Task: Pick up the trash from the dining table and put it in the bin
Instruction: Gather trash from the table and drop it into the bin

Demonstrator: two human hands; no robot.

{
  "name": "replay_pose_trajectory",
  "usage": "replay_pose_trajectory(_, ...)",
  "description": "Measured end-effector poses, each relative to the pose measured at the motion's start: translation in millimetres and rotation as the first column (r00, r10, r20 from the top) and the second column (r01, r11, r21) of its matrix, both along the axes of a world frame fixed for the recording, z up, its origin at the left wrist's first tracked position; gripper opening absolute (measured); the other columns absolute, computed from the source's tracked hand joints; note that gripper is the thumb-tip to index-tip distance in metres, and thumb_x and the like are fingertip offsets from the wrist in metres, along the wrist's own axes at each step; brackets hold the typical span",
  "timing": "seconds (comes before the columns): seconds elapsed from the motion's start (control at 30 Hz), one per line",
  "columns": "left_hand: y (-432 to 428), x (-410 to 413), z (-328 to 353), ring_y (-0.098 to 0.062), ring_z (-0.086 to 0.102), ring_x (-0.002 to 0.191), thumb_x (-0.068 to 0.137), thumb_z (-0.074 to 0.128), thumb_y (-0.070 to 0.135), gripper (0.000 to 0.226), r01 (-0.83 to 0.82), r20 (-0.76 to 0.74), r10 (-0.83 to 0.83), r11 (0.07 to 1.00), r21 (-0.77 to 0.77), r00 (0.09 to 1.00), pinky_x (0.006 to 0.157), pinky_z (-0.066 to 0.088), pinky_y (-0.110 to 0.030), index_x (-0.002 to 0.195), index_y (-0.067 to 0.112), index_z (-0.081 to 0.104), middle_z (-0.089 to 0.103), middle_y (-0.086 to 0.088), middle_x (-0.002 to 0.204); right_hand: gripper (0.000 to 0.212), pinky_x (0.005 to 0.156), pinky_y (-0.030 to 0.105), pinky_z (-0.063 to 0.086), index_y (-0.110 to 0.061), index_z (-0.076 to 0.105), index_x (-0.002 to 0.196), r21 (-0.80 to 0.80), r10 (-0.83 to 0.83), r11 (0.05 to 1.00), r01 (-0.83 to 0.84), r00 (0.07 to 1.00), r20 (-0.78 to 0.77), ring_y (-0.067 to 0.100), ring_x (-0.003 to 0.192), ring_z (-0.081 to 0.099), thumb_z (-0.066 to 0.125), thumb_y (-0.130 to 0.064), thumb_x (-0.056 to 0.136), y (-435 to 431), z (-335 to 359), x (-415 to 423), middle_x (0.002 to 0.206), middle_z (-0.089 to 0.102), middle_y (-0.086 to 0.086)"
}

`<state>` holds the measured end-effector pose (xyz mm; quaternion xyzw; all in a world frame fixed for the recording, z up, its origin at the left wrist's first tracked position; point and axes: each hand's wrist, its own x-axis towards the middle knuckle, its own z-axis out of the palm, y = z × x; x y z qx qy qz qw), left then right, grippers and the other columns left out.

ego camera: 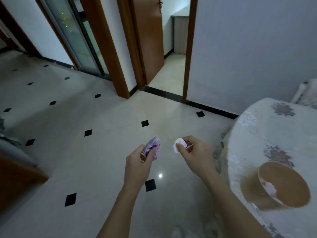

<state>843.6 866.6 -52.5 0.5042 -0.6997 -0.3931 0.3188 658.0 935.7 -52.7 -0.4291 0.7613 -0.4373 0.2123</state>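
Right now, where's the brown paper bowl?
Head view, lower right: the brown paper bowl sits on the floral-clothed table, right of the right hand.

A home: tiled floor (85,117), wooden doors (147,40), cloth-covered dining table (257,134).

The tabletop (257,131) is filling the lower right of the frame, and a bowl (277,184) is sitting on it close to its lower edge. The wall (248,48) is rising behind it at upper right. Left of the tabletop, at lower centre, both grips are hanging over the floor (85,160), side by side and apart: the left grip (137,166) is holding a wrapper (152,148), and the right grip (193,152) is pinching a tissue (178,146). Beyond them, at upper centre, a door (147,40) is standing open onto a further room. A sliding door (75,35) is standing to its left, at upper left. A cabinet (17,177) is jutting in at the lower left edge.
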Motion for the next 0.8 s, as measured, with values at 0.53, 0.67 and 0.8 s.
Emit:
replay_pose_trajectory(0.53, -24, -268, -9, -0.003, 0.046, 0.049, 0.092, 0.065, 0.028, 0.028, 0.806, -0.024, -0.806, 0.592, 0.008, 0.592, 0.046, 0.031, -0.015, 0.067, 0.029, 0.054, 0.055, 0.009, 0.054, 0.009, 0.057, 0.021, 0.045, -0.039, 0.065, 0.091, 0.112, -0.809, 0.561, 0.82, 0.572, -0.137, -0.002, 0.066, 0.06, 0.061, -0.046, 0.088, 104, 0, -133, 0.072, 0.066, -0.015)
replay_pose_trajectory(0.67, -1, -303, -11, -0.007, 0.044, 0.05, 0.093, 0.065, 0.028, 0.019, 0.918, -0.019, -0.919, 0.395, -0.031, 0.394, 0.049, 0.032, -0.021, 0.075, 0.023, 0.058, 0.053, -0.002, 0.058, 0.014, 0.063, 0.022, 0.05, -0.033, 0.068, 0.101, 0.065, -0.905, 0.393, 0.917, 0.398, -0.147, 0.001, 0.074, 0.063, 0.063, -0.039, 0.089, 133, 1, -127, 0.083, 0.069, -0.014)
replay_pose_trajectory(0.8, 27, -327, -12, -0.013, 0.05, 0.058, 0.093, 0.063, 0.03, 0.021, 0.975, 0.036, -0.977, 0.208, -0.075, 0.211, 0.054, 0.04, -0.03, 0.074, 0.027, 0.054, 0.054, 0.003, 0.062, 0.008, 0.064, 0.033, 0.055, -0.036, 0.065, 0.095, 0.054, -0.946, 0.257, 0.965, 0.263, -0.19, 0.004, 0.073, 0.064, 0.06, -0.041, 0.09, 161, 1, -112, 0.085, 0.07, -0.012)
